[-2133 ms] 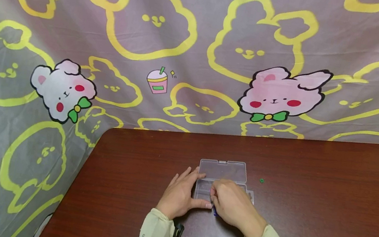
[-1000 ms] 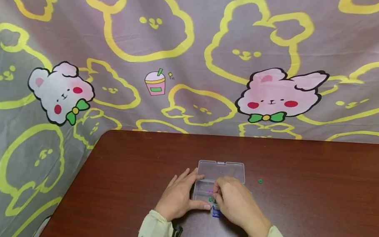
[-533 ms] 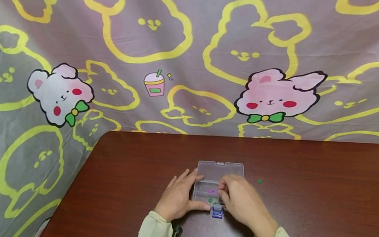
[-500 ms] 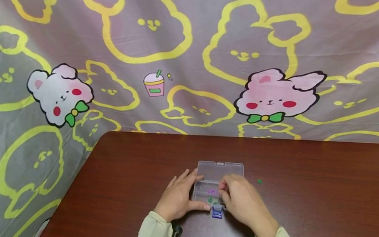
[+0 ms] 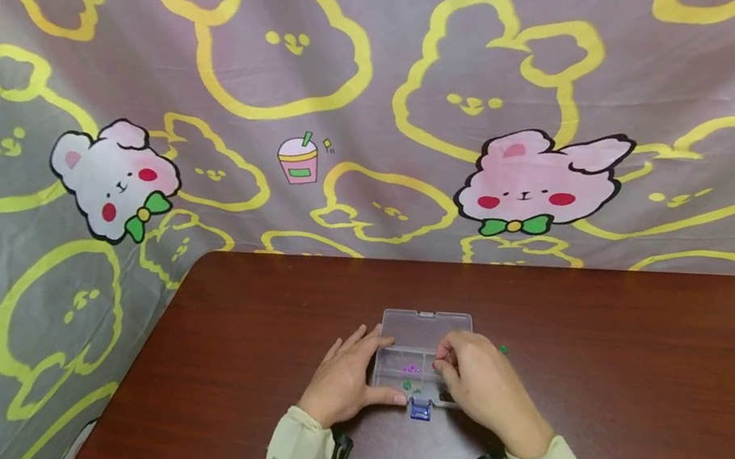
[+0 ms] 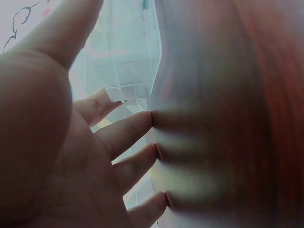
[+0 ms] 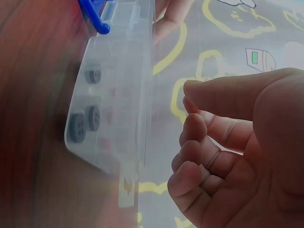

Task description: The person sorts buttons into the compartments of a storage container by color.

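Note:
A clear plastic compartment box (image 5: 399, 360) lies with its lid (image 5: 423, 330) raised and its blue latch (image 5: 420, 410) at the front. Purple pieces (image 5: 412, 370) are in the back left compartment, green pieces (image 5: 407, 385) in the front left. Black buttons (image 7: 78, 127) show through the front right wall. My left hand (image 5: 341, 379) steadies the box, straight fingers spread at its left side, thumb along the front edge. Over the right half hovers my right hand (image 5: 484, 381), fingers bent, thumb near the forefinger; whether anything is between their tips is hidden.
A small green piece (image 5: 504, 350) lies on the brown table (image 5: 641, 393), just beyond the right hand. A patterned cloth (image 5: 375, 100) hangs behind the table's far edge and along its left side.
My right hand has shifted from the left compartments to the box's right side, uncovering the purple and green pieces and the blue latch. The left hand has stayed at the box.

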{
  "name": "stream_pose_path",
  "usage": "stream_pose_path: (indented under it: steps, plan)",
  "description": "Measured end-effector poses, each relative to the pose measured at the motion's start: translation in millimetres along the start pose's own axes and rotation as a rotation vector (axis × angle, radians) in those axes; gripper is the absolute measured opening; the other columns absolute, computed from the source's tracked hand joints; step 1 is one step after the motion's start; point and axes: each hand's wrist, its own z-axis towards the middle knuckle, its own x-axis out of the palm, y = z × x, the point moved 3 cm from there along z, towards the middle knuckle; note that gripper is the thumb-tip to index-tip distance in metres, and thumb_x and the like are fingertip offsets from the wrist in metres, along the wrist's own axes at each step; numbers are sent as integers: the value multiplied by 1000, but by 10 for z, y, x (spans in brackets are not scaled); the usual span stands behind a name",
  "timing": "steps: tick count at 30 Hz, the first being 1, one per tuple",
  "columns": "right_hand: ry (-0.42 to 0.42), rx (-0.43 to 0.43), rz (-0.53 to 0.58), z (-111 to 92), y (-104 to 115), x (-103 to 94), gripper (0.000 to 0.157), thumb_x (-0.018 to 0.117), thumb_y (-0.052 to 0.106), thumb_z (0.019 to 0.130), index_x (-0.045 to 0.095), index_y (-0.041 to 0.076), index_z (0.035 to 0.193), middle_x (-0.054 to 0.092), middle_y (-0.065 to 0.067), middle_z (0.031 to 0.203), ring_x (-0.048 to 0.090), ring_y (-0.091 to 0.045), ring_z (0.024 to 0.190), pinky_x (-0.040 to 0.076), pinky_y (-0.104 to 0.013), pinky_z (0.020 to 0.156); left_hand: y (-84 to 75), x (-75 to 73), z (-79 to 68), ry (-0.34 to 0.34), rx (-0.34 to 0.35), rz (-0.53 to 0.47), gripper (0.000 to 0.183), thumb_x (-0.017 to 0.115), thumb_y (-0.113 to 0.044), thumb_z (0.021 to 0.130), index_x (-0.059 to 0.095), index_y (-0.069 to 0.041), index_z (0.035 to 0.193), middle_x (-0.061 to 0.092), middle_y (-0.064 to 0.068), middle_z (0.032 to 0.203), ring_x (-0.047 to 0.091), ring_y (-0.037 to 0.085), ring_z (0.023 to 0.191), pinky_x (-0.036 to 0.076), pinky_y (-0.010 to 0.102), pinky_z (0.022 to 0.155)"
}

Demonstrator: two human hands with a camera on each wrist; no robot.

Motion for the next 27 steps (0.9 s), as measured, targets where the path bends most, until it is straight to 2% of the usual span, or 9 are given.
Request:
stream_pose_path:
  steps: [12, 27]
  plan:
    - [-1, 52, 10, -33, -108, -153, 10, 68, 3, 89, 64, 11, 85, 53, 4, 76, 47, -12, 70, 43, -30, 62, -6, -2, -4, -3, -2, -2, 88, 81, -58, 75, 50, -19, 149, 34, 9, 161, 26, 29, 150, 18, 57, 121]
    - [-26, 84, 17, -48, -298, -244, 8, 73, 6, 89, 65, 8, 89, 51, 1, 75, 48, -14, 69, 41, -29, 59, -10, 2, 4, 0, -17, -12, 89, 82, -58, 75, 50, -20, 149, 34, 8, 161, 26, 28, 151, 17, 56, 122]
